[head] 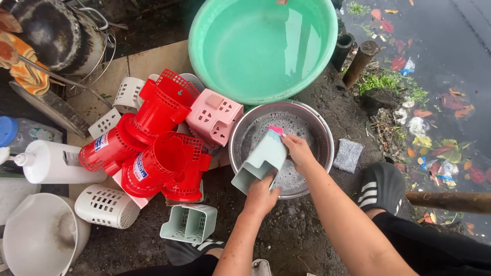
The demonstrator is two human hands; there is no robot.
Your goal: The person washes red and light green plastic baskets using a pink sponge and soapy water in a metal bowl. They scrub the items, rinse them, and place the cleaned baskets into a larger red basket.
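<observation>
My left hand (261, 197) grips the lower end of a pale green plastic holder (260, 159), held tilted over a steel bowl (319, 135) of soapy water. My right hand (297, 150) presses a pink sponge (276, 130) against the holder's upper end. Both hands are closed on what they hold.
A large green basin (204, 51) of water stands behind the bowl. Red baskets (153, 148), a pink house-shaped holder (214, 116), white baskets (105, 206) and another green holder (188, 223) lie left. A white bottle (51, 162), a grey scouring pad (348, 155) and my black sandal (381, 186) are nearby.
</observation>
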